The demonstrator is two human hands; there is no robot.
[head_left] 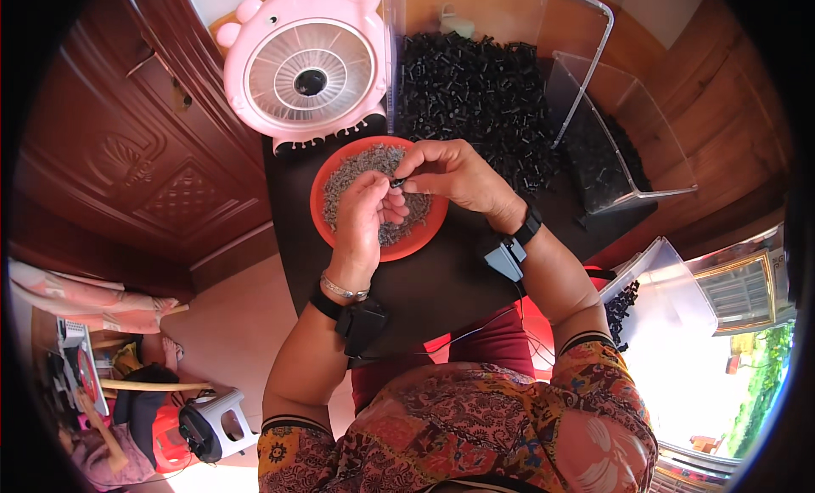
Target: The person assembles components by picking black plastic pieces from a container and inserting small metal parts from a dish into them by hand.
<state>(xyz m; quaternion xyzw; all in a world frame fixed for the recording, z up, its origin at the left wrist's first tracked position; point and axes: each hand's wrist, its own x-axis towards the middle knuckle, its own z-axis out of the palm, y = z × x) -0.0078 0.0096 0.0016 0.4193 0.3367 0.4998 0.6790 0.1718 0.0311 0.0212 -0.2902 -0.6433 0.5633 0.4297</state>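
Over an orange bowl [318,206] of small grey pieces [351,168], my two hands meet at the fingertips. Between them is a small black part [396,182], too small to make out in detail. My left hand [363,211] is closed with its thumb and forefinger against one side of it, the other fingers curled. From the right, my right hand [454,177] pinches the other side between thumb and forefinger. Whether a grey piece is also between the fingers is hidden.
A pink animal-shaped fan [242,98] stands behind the bowl on the dark table [407,298]. Many black parts [475,103] lie heaped at the back right among clear plastic walls [594,52]. Another clear bin [662,298] with black parts is lower right.
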